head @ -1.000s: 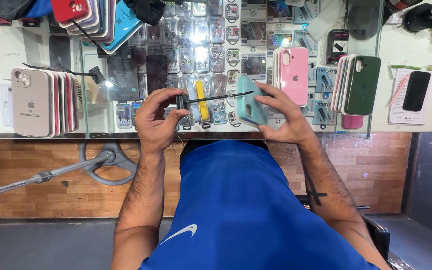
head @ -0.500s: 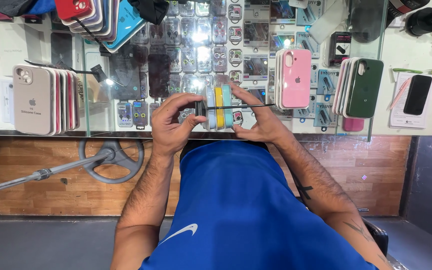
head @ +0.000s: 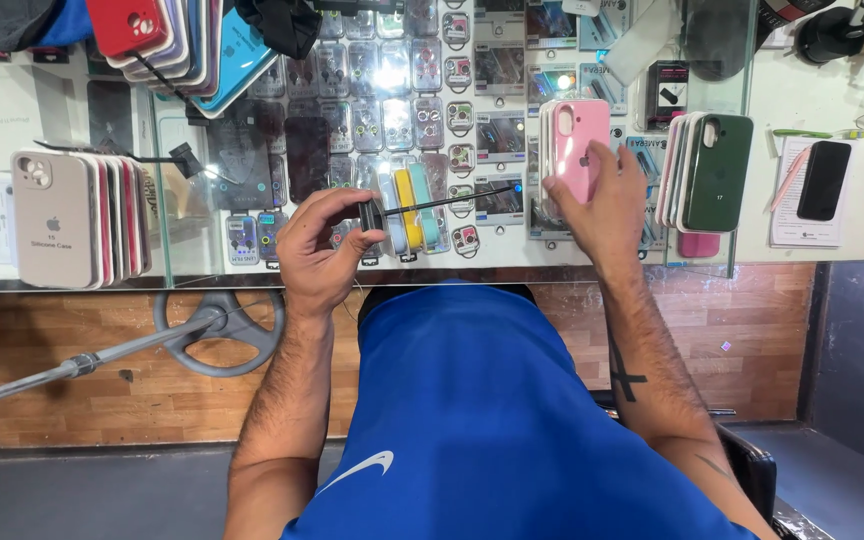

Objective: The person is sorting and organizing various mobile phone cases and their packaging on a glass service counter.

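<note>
While the left hand (head: pixel 317 250) pinches a thin, flat black sheet (head: pixel 432 205) edge-on, with small dark pieces at its thumb side, over the glass worktop (head: pixel 202 255), the right hand (head: pixel 602 205) lies with fingers loosely spread on the nearest pink phone case (head: pixel 580 150) of a small upright stack. The sheet hangs just above a row of yellow and teal cases (head: pixel 410 205) near the worktop's front edge. Judged from here, doing this well means keeping the pinch at the sheet's end only, holding it level, and lifting the pink case straight off its stack so its neighbours stay standing. To the right a dark green case (head: pixel 717 172) fronts another stack, near the reaching hand and easy to knock; beyond it a black phone (head: pixel 824 180) lies on a white card. To the left stands a beige case (head: pixel 52 220) with coloured ones behind; a fan of red and blue cases (head: pixel 167 40) sits at the far left. Small packaged lens protectors (head: pixel 397 90) show under the glass. A grey metal stand base (head: pixel 217 330) lies below the worktop's edge.
</note>
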